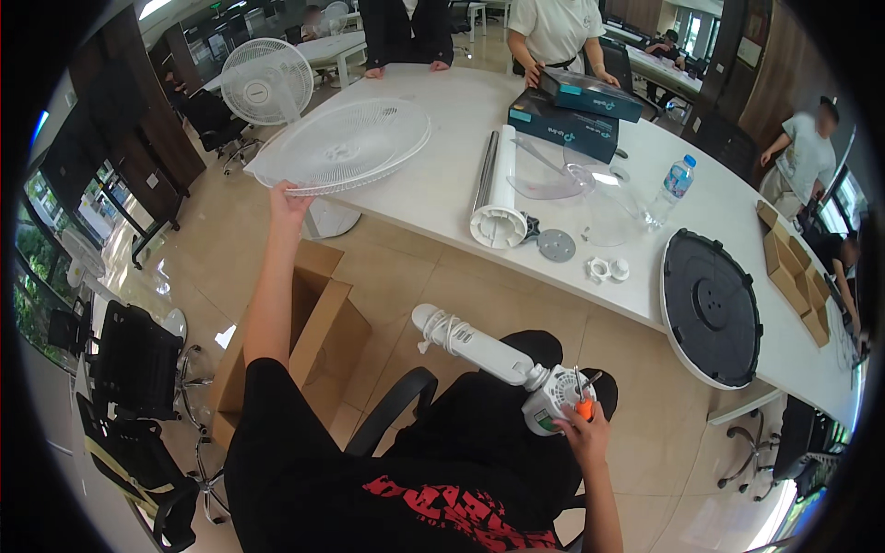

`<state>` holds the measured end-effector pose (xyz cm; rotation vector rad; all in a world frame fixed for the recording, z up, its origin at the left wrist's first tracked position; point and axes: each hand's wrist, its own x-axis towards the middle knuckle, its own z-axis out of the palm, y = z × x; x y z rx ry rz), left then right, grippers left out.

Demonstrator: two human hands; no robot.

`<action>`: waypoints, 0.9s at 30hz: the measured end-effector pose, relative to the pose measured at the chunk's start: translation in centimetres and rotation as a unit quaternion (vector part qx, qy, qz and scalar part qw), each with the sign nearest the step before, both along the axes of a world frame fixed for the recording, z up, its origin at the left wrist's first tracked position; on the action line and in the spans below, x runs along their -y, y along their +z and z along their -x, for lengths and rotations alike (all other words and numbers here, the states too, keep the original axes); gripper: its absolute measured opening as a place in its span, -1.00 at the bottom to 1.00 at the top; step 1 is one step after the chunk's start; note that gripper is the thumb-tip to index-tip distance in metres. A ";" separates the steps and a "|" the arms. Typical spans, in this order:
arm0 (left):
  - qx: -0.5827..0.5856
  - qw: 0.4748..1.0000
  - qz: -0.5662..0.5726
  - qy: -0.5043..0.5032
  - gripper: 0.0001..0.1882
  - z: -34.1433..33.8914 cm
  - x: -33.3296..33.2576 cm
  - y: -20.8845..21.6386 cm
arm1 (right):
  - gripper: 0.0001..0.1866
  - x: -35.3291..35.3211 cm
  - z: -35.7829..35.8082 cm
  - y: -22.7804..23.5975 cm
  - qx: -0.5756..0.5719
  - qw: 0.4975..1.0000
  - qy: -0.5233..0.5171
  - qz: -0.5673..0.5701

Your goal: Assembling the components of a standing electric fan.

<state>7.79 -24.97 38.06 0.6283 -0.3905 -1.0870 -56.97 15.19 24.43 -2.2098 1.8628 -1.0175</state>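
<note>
My left hand grips the near left rim of a white wire fan grille, which lies over the table's left end. On my lap rests a white fan motor head with its neck pointing up and left, a white cord bundled around it. My right hand is closed at the motor head, fingers around a small orange-handled tool that looks like a screwdriver. Its tip and the fingers' undersides are partly hidden.
The white table holds a white fan pole, clear fan blades, small fittings, a water bottle, dark boxes and a round black-bottomed base. An open carton stands left of my chair. Two people stand across the table.
</note>
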 end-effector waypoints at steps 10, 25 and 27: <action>0.078 0.991 -0.111 -0.016 -0.29 -2.7 8.4 -0.3 | -0.62 -0.9 -0.3 0.0 0.010 0.999 -0.037 -0.025; 0.572 0.801 0.091 0.152 -0.81 18.4 -14.1 -5.5 | -0.63 -2.9 -2.7 -1.4 -0.013 0.998 -0.052 0.046; 0.636 0.743 0.198 -0.066 -0.72 25.6 -19.3 -7.2 | -0.63 -3.3 -3.0 -1.2 -0.020 0.997 -0.054 0.053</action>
